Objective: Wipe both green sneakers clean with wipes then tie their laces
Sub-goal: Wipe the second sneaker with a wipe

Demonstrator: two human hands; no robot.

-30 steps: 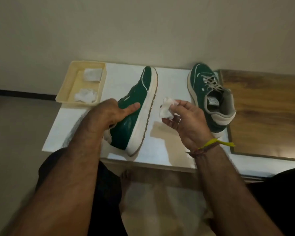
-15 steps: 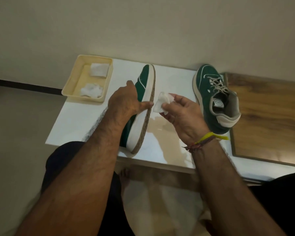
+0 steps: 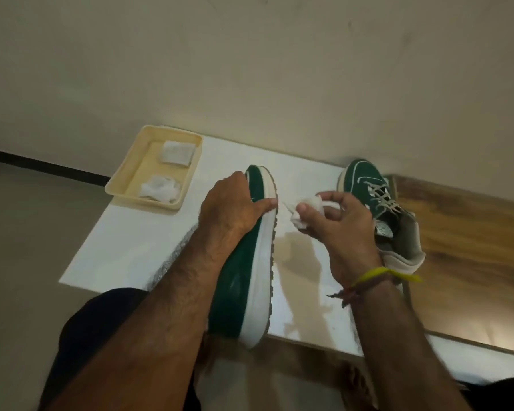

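While left hand [image 3: 235, 209] grips sneaker [image 3: 244, 268], right hand [image 3: 341, 229] pinches wipe [image 3: 307, 207].

No text can be read; a round label inside the right sneaker [image 3: 382, 215] is too blurred to be made out.

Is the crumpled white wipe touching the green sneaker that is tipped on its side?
No, the crumpled white wipe pinched in the right hand is clear of the tipped green sneaker, with bare white tabletop between them.

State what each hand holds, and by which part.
The left hand grips the tilted green sneaker around its upper near the toe. The right hand pinches a crumpled wipe between thumb and fingertips.
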